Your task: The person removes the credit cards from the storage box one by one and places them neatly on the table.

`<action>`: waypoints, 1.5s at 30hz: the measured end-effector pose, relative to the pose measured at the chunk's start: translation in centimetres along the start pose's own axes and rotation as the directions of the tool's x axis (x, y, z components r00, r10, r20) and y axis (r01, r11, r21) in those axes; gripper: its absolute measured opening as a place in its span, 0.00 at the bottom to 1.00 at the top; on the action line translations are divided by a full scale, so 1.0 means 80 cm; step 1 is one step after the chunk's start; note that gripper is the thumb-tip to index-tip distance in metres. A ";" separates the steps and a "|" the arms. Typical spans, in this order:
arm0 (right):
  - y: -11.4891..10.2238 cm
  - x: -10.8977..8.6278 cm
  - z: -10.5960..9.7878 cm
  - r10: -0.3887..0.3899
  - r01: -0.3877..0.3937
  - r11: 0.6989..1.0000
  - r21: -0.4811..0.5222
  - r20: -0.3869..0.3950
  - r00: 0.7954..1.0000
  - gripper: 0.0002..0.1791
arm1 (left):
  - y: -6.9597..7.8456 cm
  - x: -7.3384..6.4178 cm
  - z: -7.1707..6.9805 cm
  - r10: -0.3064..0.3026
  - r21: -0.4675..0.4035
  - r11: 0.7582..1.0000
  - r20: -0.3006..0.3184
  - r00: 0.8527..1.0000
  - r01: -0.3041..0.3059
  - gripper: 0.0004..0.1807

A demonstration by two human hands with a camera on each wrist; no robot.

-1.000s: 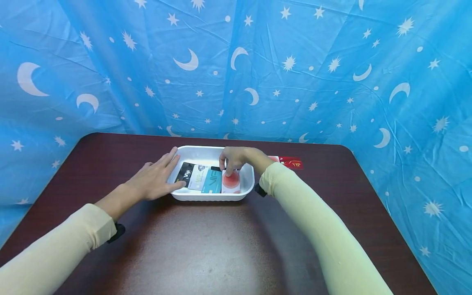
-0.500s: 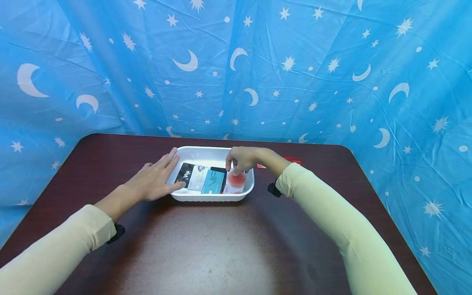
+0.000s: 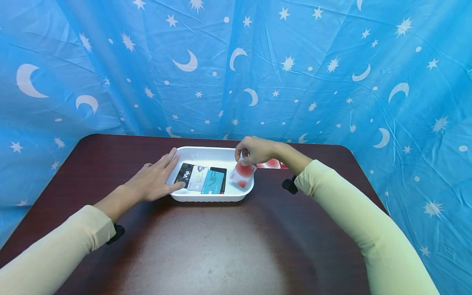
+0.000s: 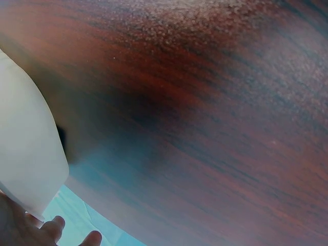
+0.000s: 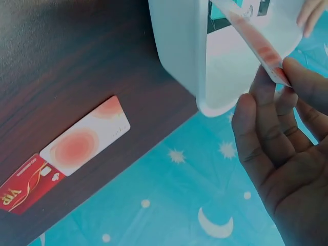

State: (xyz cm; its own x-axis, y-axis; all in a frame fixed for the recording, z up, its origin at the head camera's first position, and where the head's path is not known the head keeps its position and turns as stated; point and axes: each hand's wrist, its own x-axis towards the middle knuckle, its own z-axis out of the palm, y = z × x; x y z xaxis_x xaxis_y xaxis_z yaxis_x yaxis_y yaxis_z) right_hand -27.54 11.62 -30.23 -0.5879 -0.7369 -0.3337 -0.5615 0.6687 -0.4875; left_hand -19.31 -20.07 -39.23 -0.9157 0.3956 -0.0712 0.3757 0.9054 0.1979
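My right hand pinches a white card with red circles by its upper edge, thumb against fingers. The card hangs tilted over the right end of the white tray; the right wrist view shows it nearly edge-on. My left hand lies with straight fingers along the tray's left rim. Overlapping in the tray are a black Vip card, a white VIP card and a teal VIP card, with another dark card partly hidden under the teal one.
On the dark wooden table, right of the tray, lie another white card with a red circle and a red VIP card, overlapping. My right forearm partly covers them in the head view. A blue star-and-moon curtain hangs behind the table.
My right hand has moved right and up, drawing the red-circle card away from the teal card and tilting it up. The dark card beneath now shows. My left hand stays put.
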 end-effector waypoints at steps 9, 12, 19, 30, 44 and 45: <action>0.015 -0.025 -0.019 0.041 -0.012 0.985 0.173 -0.165 0.986 0.04 | 0.001 -0.001 -0.001 -0.001 -0.007 1.000 -0.003 1.000 0.001 0.51; 0.027 -0.033 -0.025 0.055 -0.017 0.982 0.186 -0.201 0.978 0.03 | 0.001 -0.002 -0.001 -0.005 -0.006 1.000 -0.001 1.000 0.005 0.51; 0.067 -0.050 -0.035 0.073 -0.006 0.975 0.223 -0.293 0.953 0.05 | 0.001 -0.001 0.000 -0.002 -0.005 1.000 0.002 1.000 0.002 0.51; 0.113 -0.078 -0.025 0.192 -0.121 0.965 0.232 -0.317 0.929 0.10 | 0.000 -0.003 -0.001 -0.012 -0.009 1.000 0.007 1.000 0.012 0.51; 0.140 -0.085 0.011 0.212 -0.133 0.944 0.302 -0.246 0.946 0.07 | 0.002 -0.002 -0.003 -0.004 -0.010 1.000 0.017 1.000 0.004 0.51; 0.141 -0.086 0.014 0.214 -0.136 0.943 0.305 -0.242 0.946 0.08 | 0.002 -0.002 -0.003 -0.004 -0.011 1.000 0.016 1.000 0.004 0.51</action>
State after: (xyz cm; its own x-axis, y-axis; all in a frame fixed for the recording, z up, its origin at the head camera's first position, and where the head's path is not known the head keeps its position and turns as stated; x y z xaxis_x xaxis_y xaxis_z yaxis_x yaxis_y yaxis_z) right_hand -29.20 24.15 -34.33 -0.8174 -0.5302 -0.2253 -0.2723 0.7002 -0.6600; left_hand -19.15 -20.06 -38.93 -0.9148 0.3943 -0.0872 0.3703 0.9053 0.2080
